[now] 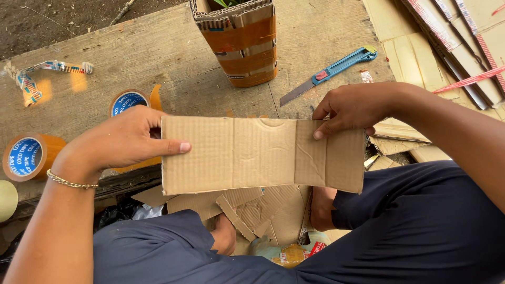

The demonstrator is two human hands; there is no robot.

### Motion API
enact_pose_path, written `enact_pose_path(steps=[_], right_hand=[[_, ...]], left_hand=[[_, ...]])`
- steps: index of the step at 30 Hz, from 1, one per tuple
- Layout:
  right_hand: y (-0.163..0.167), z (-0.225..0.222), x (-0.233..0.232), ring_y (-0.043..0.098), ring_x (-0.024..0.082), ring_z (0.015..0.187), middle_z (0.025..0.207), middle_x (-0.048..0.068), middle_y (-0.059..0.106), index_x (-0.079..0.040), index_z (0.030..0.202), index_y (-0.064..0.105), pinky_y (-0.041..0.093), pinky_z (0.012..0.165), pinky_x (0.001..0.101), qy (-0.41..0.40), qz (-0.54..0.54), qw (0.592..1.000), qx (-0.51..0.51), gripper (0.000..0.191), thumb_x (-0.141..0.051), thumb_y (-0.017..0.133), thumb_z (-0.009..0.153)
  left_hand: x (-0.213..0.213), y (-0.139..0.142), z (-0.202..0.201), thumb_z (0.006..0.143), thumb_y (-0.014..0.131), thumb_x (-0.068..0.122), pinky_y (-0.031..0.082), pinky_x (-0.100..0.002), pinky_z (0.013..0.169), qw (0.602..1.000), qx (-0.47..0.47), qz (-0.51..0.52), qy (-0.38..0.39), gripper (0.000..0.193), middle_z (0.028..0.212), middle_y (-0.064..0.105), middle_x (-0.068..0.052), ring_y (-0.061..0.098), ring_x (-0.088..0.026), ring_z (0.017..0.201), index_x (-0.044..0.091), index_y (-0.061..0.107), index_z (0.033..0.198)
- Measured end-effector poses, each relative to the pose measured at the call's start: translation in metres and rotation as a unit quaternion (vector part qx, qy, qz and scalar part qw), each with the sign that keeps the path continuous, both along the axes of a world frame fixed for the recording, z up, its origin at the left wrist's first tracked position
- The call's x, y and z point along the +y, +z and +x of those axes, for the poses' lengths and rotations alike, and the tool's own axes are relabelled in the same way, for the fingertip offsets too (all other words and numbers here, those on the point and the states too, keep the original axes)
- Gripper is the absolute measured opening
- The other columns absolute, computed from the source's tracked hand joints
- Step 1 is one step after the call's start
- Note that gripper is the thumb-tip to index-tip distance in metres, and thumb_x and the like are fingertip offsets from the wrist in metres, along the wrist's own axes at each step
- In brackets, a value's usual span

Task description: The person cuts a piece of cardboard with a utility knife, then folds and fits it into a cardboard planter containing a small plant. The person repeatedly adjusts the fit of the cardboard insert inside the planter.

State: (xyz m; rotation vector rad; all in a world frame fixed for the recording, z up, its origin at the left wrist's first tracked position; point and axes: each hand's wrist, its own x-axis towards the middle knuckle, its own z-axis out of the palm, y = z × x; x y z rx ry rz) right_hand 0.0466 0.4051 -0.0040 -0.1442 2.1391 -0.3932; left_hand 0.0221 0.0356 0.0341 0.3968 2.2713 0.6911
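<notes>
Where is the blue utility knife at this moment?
In the head view, the blue utility knife lies on the wooden board, upper right, just beyond the right hand and right of the taped cardboard container.

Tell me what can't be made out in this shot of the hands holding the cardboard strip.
All in the head view:
- Left hand: its fingers are hidden behind the cardboard strip; only the thumb shows.
- Tape roll behind that hand: its lower part is covered.
- Taped cardboard box: the top edge cuts it off, so its contents are unclear.
- Pale round thing: cut off by the left edge.
- Board beneath the strip: hidden.
</notes>
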Motion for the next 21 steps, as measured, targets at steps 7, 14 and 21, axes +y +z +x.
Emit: enact_pose_path(steps=[7, 14, 21], right_hand=[[0.004, -0.003, 0.011, 0.067, 0.025, 0.051, 0.073, 0.015, 0.077, -0.01, 0.105, 0.08, 0.052, 0.043, 0.0381, -0.017, -0.03, 0.999, 0.029, 0.045, -0.05, 0.069, 0.09], [-0.015, 0.001, 0.018, 0.075, 0.021, 0.088, 0.095, 0.009, 0.081, -0.01, 0.107, 0.08, 0.057, 0.077, 0.0361, 0.106, -0.037, 0.982, 0.151, 0.041, -0.047, 0.075, 0.088], [-0.041, 0.013, 0.01, 0.076, 0.017, 0.093, 0.102, 0.001, 0.08, -0.018, 0.113, 0.081, 0.06, 0.082, 0.0342, 0.108, -0.242, 0.939, 0.217, 0.026, -0.028, 0.067, 0.093]], left_hand=[[0.002, -0.005, -0.002, 0.081, 0.078, 0.04, 0.057, -0.03, 0.069, 1.0, 0.005, 0.006, 0.027, 0.041, 0.085, 0.084, -0.004, 0.072, -0.01, 0.076, 0.004, 0.082, 0.1], [0.001, 0.005, -0.004, 0.087, 0.078, 0.036, 0.051, -0.035, 0.062, 0.988, 0.095, -0.106, -0.056, 0.04, 0.074, 0.073, -0.018, 0.057, -0.017, 0.068, -0.004, 0.08, 0.09], [0.013, -0.018, 0.009, 0.083, 0.076, 0.052, 0.053, -0.036, 0.061, 0.987, -0.048, -0.056, -0.143, 0.052, 0.072, 0.078, -0.012, 0.065, -0.018, 0.067, 0.001, 0.081, 0.092]])
